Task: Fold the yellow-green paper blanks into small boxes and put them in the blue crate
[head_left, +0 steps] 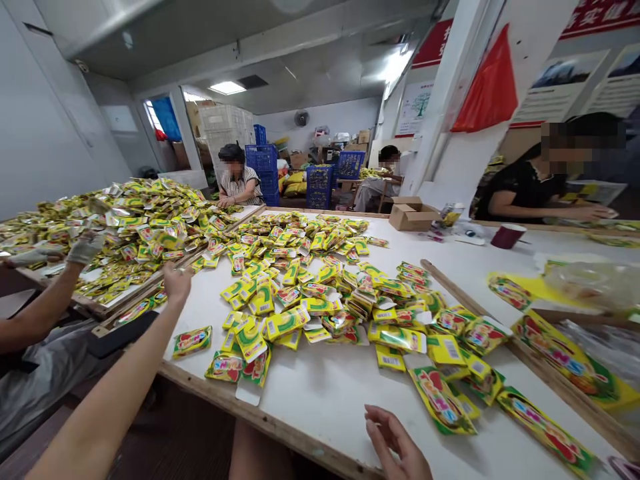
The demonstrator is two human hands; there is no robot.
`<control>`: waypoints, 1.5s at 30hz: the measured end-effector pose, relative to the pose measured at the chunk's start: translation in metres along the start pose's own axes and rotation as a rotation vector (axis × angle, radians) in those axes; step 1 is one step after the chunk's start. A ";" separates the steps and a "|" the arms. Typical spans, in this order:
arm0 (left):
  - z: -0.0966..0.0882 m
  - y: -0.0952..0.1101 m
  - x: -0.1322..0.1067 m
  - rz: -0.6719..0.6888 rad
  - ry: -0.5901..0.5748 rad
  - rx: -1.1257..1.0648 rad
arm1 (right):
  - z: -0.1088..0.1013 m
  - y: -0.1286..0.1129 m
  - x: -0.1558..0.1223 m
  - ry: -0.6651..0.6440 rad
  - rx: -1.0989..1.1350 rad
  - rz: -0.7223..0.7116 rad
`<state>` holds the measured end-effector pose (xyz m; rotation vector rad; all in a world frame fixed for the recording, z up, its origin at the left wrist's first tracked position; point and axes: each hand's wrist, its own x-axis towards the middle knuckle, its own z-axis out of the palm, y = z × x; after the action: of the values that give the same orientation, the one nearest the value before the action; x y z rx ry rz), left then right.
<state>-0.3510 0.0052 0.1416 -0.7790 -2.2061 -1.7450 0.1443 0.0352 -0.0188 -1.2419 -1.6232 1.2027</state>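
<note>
My left hand [177, 283] reaches to the wooden divider at the left side of the white table, beside the heaped small packs. Its fingers look curled together; anything between them is hidden. My right hand [397, 443] rests low over the table near its front edge, fingers loosely bent and apart, with nothing in it. Small yellow-green packs [290, 320] lie scattered in a broad heap across the table before me. A single pack [193, 342] lies apart at the left edge. Closest to my right hand is a flat pack with colourful lettering [443, 400].
Left of the divider rises a bigger pile of packs [145, 213], where a co-worker's gloved hand [85, 248] works. A wooden strip [460, 290] bounds the right side. Beyond stand an open cardboard box [413, 215] and a dark red cup [507, 236]. Other people sit farther off.
</note>
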 end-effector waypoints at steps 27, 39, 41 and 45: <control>0.075 0.038 -0.211 0.178 -0.901 -0.079 | 0.006 -0.026 -0.004 0.028 -0.035 -0.029; 0.070 0.063 -0.337 -0.131 -1.187 -0.631 | 0.005 -0.042 0.003 0.083 0.144 -0.220; 0.070 0.059 -0.334 -0.083 -1.276 -0.557 | -0.002 -0.040 0.004 -0.007 0.084 -0.194; 0.075 0.057 -0.328 -0.026 -1.266 -0.487 | -0.004 -0.046 0.010 -0.041 -0.021 -0.204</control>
<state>-0.0361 -0.0019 0.0109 -2.5199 -2.2943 -2.1107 0.1335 0.0423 0.0270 -1.0415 -1.7500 1.0918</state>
